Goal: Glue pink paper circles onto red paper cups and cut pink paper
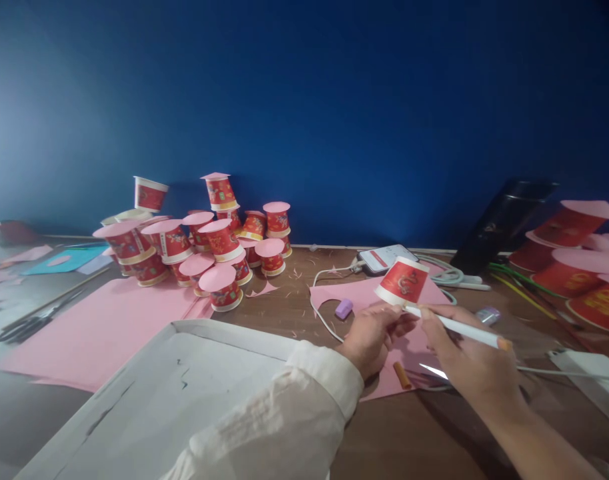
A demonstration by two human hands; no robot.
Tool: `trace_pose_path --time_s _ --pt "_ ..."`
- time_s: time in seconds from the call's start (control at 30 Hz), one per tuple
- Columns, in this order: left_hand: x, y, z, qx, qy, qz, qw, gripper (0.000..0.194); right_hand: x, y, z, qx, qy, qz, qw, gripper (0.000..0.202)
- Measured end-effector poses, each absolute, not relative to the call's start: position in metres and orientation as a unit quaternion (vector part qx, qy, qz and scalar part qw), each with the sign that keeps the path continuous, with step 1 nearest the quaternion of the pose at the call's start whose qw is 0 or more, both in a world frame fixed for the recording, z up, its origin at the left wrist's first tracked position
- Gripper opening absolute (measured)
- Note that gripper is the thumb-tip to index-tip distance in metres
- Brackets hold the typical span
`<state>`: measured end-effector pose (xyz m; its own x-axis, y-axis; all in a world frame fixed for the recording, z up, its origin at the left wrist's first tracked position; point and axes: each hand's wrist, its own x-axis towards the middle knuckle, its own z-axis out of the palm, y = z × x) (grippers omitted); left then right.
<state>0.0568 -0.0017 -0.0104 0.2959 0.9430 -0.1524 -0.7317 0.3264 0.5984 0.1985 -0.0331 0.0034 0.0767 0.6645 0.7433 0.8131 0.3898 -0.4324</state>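
My left hand [377, 337] is closed on the rim of a red paper cup [403, 280], which it holds a little above a pink paper sheet [354, 290]. In my right hand [469, 360] is a white pen [459, 327], its tip at the cup's lower rim by my left fingertips. Pointed metal blades [433, 371] show beneath the right hand; the rest of that tool is hidden. A purple eraser [343, 308] and a small orange-brown piece [402, 375] lie on or beside the pink sheet.
Red cups topped with pink discs [219, 279] stand stacked at the left, with more at the right [594, 260]. A white tray [194, 327], pink sheets [104, 320] and scissors [27, 327] lie left. Behind are a phone [387, 257], cables and a tilted black bottle [504, 217].
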Motion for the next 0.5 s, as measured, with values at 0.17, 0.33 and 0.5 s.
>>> trace_pose_path --time_s 0.17,0.33,0.5 --pt "0.0565 0.001 -0.0135 0.216 0.249 0.535 0.778 0.027 0.1963 -0.0325 0.007 -0.534 -0.683 -0.066 0.494 0.035" --pt "0.0568 -0.0003 -0.0127 0.22 0.249 0.538 0.775 0.022 0.1965 -0.0317 0.0086 -0.537 -0.682 -0.072 0.491 0.035" --pt "0.0563 -0.0026 -0.0085 0.196 0.252 0.534 0.783 0.012 0.1973 -0.0321 0.0036 -0.537 -0.677 -0.052 0.5 0.037"
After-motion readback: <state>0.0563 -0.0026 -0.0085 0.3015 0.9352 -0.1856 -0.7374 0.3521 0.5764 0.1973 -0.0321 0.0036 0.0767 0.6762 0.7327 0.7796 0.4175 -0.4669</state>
